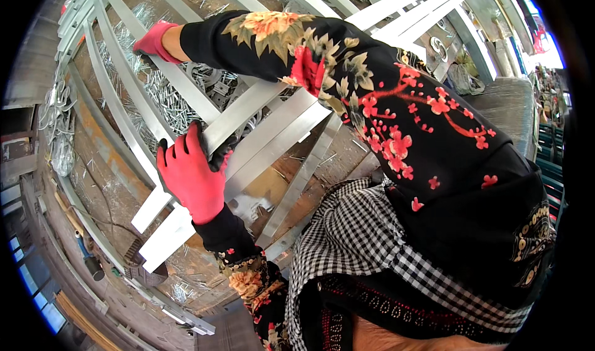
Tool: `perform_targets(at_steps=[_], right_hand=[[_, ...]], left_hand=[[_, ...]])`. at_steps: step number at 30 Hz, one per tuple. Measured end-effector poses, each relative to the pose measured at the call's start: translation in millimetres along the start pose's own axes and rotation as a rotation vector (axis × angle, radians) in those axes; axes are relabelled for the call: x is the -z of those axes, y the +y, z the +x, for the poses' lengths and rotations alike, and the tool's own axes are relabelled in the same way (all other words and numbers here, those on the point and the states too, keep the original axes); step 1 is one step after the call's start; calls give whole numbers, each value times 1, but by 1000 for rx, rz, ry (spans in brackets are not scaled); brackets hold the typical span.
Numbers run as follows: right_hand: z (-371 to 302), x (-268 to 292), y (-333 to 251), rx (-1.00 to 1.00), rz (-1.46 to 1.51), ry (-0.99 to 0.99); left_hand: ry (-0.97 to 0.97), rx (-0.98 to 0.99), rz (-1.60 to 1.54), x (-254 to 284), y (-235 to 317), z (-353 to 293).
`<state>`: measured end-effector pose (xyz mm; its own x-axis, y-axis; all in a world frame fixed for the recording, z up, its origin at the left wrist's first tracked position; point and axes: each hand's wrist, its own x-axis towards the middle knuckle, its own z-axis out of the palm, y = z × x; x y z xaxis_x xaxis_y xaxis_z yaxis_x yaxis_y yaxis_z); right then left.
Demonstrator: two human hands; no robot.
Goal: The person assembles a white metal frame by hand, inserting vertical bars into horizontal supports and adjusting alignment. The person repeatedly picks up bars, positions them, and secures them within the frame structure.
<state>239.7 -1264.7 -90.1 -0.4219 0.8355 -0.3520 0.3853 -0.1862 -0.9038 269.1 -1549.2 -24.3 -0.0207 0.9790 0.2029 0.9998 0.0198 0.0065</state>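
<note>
Checked cloth (347,233) lies right of the left hand (197,176), which curls around a metal bar (248,110); whether the right hand (156,42) grips is unclear.

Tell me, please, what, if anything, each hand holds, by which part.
The left hand seems to grip a silver bar by its lower-left end. The right hand is at another bar; whether it grips it cannot be told.

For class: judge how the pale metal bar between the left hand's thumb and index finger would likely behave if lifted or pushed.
The metal bar is probably stiff, since its visible stretch shows no sag. Its smooth, shiny face suggests it could slide readily, perhaps even slip in a loose grip. Being flat-sided, it seems unlikely to roll.
</note>
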Motion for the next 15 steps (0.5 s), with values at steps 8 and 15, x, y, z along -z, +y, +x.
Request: perform_targets(at_steps=[8,15], right_hand=[[-13,17,3,-25,-106,80],[2,32,8,72,-422,81]], left_hand=[[-12,-2,-116,0,8,10],[173,133,-1207,-3,-1,11]])
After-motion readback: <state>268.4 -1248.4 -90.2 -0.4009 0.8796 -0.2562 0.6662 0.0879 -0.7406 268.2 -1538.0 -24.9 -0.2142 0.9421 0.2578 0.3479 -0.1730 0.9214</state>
